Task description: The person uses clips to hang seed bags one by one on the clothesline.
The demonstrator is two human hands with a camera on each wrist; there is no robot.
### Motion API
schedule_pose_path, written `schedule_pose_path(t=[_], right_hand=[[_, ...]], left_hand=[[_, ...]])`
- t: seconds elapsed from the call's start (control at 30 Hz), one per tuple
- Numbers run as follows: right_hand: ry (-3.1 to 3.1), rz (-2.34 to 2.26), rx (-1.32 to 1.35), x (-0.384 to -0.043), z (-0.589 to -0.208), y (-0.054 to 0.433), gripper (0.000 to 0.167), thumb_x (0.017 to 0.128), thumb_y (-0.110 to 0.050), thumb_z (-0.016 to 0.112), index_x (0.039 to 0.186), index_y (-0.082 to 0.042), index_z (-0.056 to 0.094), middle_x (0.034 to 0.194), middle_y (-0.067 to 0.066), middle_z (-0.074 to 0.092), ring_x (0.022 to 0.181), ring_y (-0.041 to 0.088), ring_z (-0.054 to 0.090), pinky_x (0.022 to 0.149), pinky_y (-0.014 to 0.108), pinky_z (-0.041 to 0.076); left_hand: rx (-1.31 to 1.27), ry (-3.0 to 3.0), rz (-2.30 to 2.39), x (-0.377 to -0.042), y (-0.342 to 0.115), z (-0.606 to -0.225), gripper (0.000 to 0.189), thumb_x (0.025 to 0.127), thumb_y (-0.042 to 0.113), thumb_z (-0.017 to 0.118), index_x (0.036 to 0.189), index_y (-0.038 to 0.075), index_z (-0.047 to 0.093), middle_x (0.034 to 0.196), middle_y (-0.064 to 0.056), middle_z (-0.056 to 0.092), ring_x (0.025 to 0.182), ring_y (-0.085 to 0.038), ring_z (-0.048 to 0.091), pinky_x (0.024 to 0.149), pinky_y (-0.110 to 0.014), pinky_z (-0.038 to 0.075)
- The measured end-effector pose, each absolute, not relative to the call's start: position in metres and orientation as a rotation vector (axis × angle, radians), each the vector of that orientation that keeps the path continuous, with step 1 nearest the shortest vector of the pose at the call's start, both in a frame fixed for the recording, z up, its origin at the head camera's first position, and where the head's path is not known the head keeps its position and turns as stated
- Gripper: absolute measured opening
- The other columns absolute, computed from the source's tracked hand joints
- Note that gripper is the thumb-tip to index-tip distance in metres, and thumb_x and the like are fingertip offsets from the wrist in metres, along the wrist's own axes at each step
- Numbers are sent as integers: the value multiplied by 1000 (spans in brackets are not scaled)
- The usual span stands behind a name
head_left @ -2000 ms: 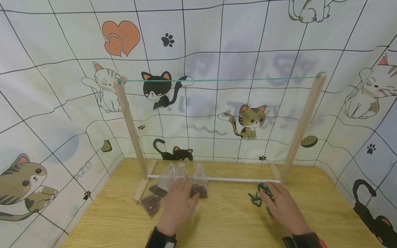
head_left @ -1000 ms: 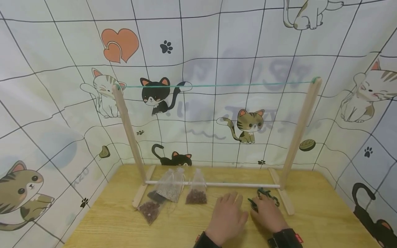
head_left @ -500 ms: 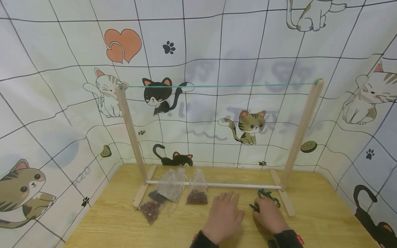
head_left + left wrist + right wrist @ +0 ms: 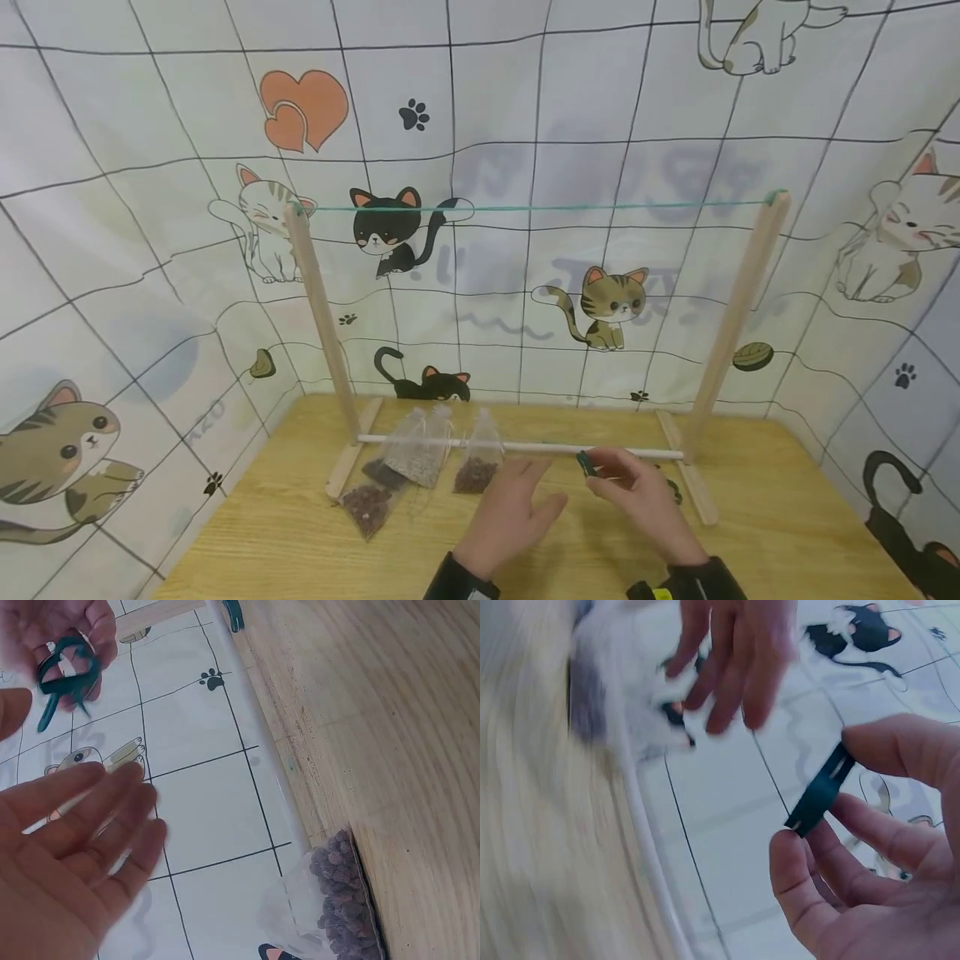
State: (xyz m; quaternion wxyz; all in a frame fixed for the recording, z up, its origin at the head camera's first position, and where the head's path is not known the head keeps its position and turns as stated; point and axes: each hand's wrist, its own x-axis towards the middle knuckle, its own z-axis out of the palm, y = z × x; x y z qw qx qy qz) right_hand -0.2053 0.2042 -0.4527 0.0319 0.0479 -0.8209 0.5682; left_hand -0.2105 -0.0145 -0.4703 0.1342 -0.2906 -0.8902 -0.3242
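Observation:
My right hand is raised above the table and pinches a dark green plastic clip between thumb and fingers. The right wrist view has this clip edge-on at the fingertips; in the left wrist view its rounded jaws and two handles show, slightly blurred. To the left, my left hand holds nothing, its fingers spread and relaxed, apart from the clip. Beyond its fingers lies a sheer pouch of reddish-brown pieces, partly covered by that hand. More green clips lie partly hidden behind my right hand.
A wooden frame has a left post, a right post, a green string across the top and a white bar low down. Several other sheer pouches lie at the left. A cat-print cloth surrounds the table.
My right hand has picked a green clip from the group on the table and brought it up and leftward. My left hand moved right from the pouches, then shifted slightly back left.

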Motion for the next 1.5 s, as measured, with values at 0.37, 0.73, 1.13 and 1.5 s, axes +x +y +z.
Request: schedule_pose_path(t=[0.37,0.73,1.13,1.5], right_hand=[[-2422,2154,193,-199,-461,184,52,99,-20,71,144,0,54,142,19,57,117,23,61,92,35,53],[-2396,2182,224,-200,-461,183,66,98,-21,71,152,3,41,138,20,58,124,29,60,96,34,54],[-2366,2123,136,-199,-457,188,49,98,-19,72,141,0,59,124,14,66,110,17,66,95,31,51],[-2369,2037,158,-200,-458,194,46,95,-14,75,135,2,61,113,13,68,98,13,67,86,26,55]], left_hand=[[-932,-2266,-875,-207,-7,-476,35,93,33,79,119,10,72,105,1,72,99,-14,65,82,-26,54],[-888,-2200,-854,-207,-6,-478,34,82,16,88,113,11,75,103,0,72,94,-12,66,78,-20,54],[-996,-2133,-740,-209,-7,-475,36,78,9,90,112,11,77,105,2,69,93,-12,66,80,-18,52],[-977,-2200,-729,-212,-11,-474,35,83,10,86,116,10,76,109,0,70,96,-13,68,82,-21,55]])
